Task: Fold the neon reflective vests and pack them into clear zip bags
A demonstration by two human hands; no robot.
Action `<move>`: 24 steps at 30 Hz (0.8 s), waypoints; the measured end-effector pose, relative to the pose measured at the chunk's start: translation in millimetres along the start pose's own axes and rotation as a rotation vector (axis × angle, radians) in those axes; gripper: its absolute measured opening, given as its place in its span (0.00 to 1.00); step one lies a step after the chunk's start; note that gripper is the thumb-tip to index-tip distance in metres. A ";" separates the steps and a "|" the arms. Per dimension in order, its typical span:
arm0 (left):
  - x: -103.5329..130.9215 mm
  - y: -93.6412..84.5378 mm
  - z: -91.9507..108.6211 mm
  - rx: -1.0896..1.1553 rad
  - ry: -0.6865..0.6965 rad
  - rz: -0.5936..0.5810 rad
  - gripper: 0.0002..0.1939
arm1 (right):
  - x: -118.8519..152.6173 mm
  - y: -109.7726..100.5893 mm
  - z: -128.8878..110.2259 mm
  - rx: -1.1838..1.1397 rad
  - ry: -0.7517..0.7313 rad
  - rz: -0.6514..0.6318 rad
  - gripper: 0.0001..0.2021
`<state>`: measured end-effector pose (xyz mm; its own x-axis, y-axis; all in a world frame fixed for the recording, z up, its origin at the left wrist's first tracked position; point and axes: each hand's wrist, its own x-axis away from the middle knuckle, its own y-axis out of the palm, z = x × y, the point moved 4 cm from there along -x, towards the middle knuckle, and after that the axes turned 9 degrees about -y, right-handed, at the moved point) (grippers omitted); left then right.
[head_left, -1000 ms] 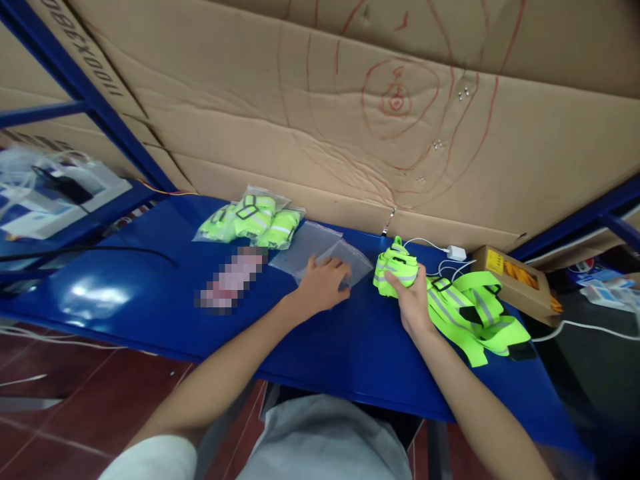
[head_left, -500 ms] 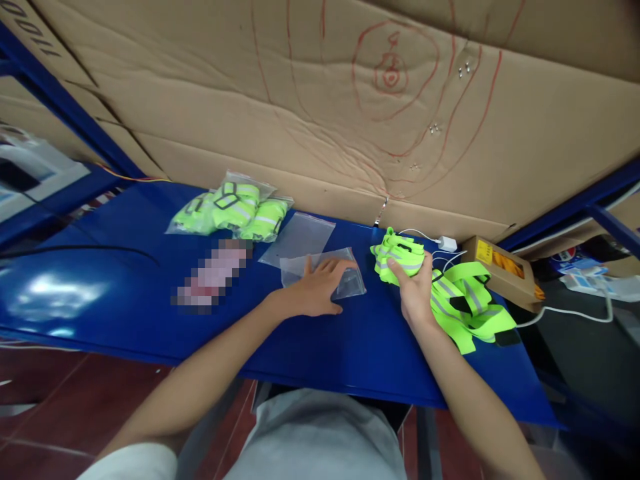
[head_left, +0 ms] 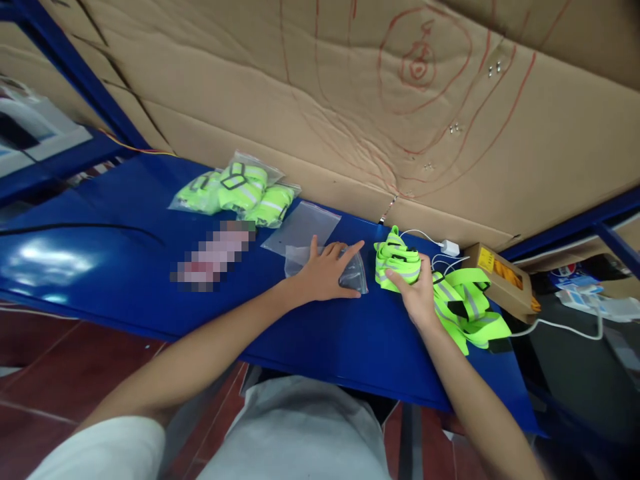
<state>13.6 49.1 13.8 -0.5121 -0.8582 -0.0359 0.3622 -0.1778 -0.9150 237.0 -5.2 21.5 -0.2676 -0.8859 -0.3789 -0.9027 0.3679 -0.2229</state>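
My left hand (head_left: 327, 272) lies with spread fingers over a clear zip bag (head_left: 355, 272) on the blue table (head_left: 320, 340). Part of that bag is hidden under the palm. My right hand (head_left: 417, 293) grips a folded bundle of neon yellow-green reflective strap (head_left: 397, 263), thumb on the near side. Behind the left hand another clear bag (head_left: 303, 229) lies flat. More loose neon strap (head_left: 470, 310) with black pieces is spread out to the right of my right hand.
Several bagged neon straps (head_left: 243, 190) sit at the back left, near a pixelated pink item (head_left: 215, 257). A small cardboard box (head_left: 500, 280), a white adapter (head_left: 450, 248) and cables are at the right. A cardboard wall (head_left: 320, 120) stands behind.
The fingers of my left hand have spread wider over the bag. My right hand still holds the strap bundle, now turned slightly. The camera view has shifted a little.
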 end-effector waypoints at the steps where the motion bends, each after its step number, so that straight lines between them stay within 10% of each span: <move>1: 1.0 -1.8 2.5 0.007 0.018 0.029 0.60 | 2.2 -2.3 0.3 0.010 -0.014 0.009 0.30; 16: 8.5 -19.4 19.9 0.276 0.311 0.233 0.53 | 15.8 -13.5 -33.6 0.472 -0.793 -0.301 0.28; 24: 8.7 -3.0 20.1 0.170 0.302 -0.032 0.66 | 22.0 -2.6 -26.8 0.614 -0.868 -0.466 0.31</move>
<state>23.7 32.4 24.3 -0.7234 -0.6741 -0.1492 0.4538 -0.3015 -0.8385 224.4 -33.3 37.8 0.5838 -0.5673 -0.5808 -0.4736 0.3430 -0.8112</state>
